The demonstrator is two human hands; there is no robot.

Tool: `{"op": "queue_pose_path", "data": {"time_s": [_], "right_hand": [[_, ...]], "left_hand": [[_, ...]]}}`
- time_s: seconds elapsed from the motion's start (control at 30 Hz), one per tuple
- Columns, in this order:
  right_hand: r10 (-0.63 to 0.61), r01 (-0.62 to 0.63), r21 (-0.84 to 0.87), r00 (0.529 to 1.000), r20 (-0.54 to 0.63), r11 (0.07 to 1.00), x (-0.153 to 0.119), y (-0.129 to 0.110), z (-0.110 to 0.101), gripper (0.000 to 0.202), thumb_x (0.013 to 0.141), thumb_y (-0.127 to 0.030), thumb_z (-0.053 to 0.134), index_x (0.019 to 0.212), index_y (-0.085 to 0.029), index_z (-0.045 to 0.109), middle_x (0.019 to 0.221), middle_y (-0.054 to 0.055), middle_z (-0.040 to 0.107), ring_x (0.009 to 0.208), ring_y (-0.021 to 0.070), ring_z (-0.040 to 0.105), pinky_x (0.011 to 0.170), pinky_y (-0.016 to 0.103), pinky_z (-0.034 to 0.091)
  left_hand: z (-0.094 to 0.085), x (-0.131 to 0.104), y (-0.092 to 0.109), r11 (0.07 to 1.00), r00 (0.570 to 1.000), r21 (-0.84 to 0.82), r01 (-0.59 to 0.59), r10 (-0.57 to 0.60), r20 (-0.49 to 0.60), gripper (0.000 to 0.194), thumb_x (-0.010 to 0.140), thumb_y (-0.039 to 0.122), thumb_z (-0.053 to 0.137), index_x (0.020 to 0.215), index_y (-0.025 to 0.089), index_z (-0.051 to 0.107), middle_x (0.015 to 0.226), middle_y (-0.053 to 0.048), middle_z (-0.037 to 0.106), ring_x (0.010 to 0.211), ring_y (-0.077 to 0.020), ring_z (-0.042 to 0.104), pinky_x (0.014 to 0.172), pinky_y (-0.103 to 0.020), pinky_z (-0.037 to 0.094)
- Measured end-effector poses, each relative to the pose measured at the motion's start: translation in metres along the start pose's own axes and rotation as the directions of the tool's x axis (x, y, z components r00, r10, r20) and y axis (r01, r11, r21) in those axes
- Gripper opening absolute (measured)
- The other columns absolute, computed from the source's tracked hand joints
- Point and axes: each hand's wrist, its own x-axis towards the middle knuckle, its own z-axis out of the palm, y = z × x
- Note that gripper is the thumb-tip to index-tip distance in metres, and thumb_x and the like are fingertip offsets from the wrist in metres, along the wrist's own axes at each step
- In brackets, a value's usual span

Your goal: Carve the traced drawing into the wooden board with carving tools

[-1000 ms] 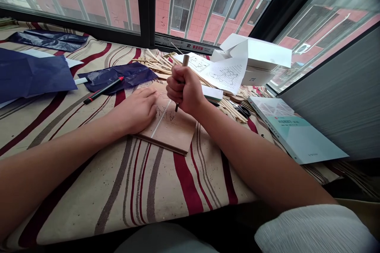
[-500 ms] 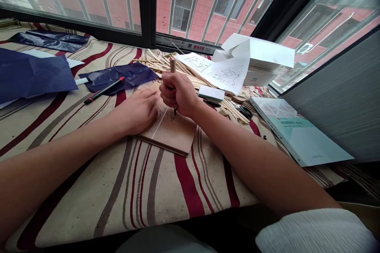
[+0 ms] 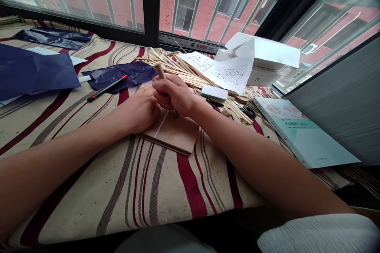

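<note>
My right hand (image 3: 173, 94) is wrapped round a tool with a pale wooden handle (image 3: 160, 71), whose top leans left above the fist; its lower end is hidden by my fingers. Under the fist lies a flat wooden board (image 3: 178, 132) with a white line across it and dark drawn marks, mostly covered. My left hand (image 3: 143, 110) presses on the board's left part, touching my right hand. Its fingers are bent, with the tips hidden against the other fist.
Thin wooden strips (image 3: 190, 75), a printed paper (image 3: 227, 73) and a white box (image 3: 267, 53) lie behind the hands. A white block (image 3: 214, 92), scissors (image 3: 248, 111) and a book (image 3: 308, 134) are right. Dark blue sheets (image 3: 35, 72) and a black-red pen (image 3: 107, 88) lie left.
The tool handle has tipped to the left, and my right hand has turned and dropped closer to the board and my left hand. The whole view has shifted slightly.
</note>
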Motion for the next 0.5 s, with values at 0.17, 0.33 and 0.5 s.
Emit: {"op": "queue_pose_path", "data": {"time_s": [0.17,0.33,0.5], "right_hand": [[0.207,-0.233,0.068,0.94,0.271,0.97,0.007,-0.003,-0.012,0.036,0.097,-0.014,0.035,0.062,-0.023,0.033,0.046,-0.009,0.022,0.039,0.0054,0.011,0.033,0.014,0.018],[0.232,-0.249,0.147,0.965,0.121,0.957,0.006,-0.004,-0.014,0.038,0.098,-0.021,0.038,0.062,-0.024,0.026,0.046,-0.009,0.019,0.041,0.0063,0.006,0.033,0.015,0.016],[0.093,-0.068,0.115,0.969,-0.228,0.991,-0.003,-0.003,0.0,0.041,0.101,-0.019,0.049,0.064,-0.023,0.032,0.046,-0.01,0.026,0.042,0.0058,0.012,0.035,0.014,0.018]], "left_hand": [[0.001,0.001,-0.002,0.994,0.999,-0.102,-0.037,0.034,-0.029,0.044,0.095,0.022,0.038,0.115,0.017,0.076,0.135,-0.013,0.072,0.133,-0.0345,0.061,0.122,-0.055,0.044],[0.003,0.002,-0.003,0.995,0.999,-0.099,0.021,-0.024,-0.03,0.049,0.099,0.025,0.033,0.118,0.011,0.076,0.137,-0.018,0.07,0.135,-0.0343,0.06,0.125,-0.053,0.042],[0.004,0.001,-0.003,0.999,0.999,-0.013,0.053,-0.053,0.005,0.048,0.097,0.026,0.032,0.113,0.008,0.074,0.13,-0.021,0.07,0.132,-0.0364,0.061,0.124,-0.056,0.042]]}}
